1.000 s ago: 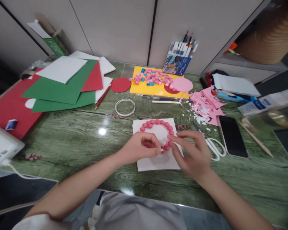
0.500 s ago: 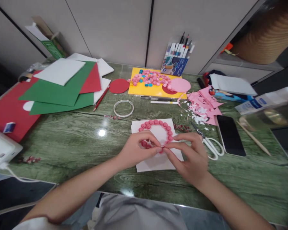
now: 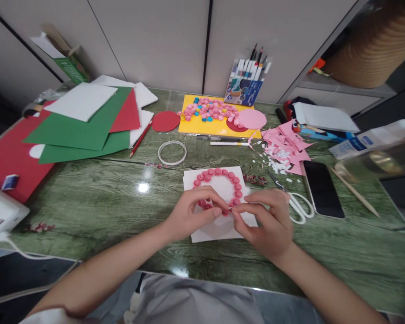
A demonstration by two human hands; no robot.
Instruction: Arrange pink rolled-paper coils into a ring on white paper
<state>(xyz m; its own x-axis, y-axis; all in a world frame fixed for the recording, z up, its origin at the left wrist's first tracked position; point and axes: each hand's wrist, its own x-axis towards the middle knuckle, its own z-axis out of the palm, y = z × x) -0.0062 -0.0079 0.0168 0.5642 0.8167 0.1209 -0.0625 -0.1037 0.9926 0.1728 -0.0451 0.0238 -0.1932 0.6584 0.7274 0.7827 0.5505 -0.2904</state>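
Note:
Pink paper coils (image 3: pixel 218 171) form a ring on a stack of white paper (image 3: pixel 219 231) in front of me. Over the ring's near side, my left hand (image 3: pixel 192 211) is open, its thumb and index fingertips slightly apart. The index tip is close to my right fingertips. My right hand (image 3: pixel 266 220) has its thumb and index pinched together around a tiny pale piece (image 3: pixel 230 209), too small to make out. One pink coil sits right below the fingertips. Part of the ring's left side is hidden behind my left hand.
Loose coils (image 3: pixel 216 108) lie on a yellow sheet (image 3: pixel 189 128) at the back. White scissors (image 3: pixel 299 209), a phone (image 3: pixel 324 189) and pink paper scraps (image 3: pixel 286 146) are right. A tape roll (image 3: pixel 172 153), red pencil (image 3: pixel 141 139) and coloured sheets (image 3: pixel 77 130) are left.
My left thumb has drawn back a little to the left, away from my right fingertips. The tiny pale piece shows more plainly at the right hand's pinch. The ring has not moved.

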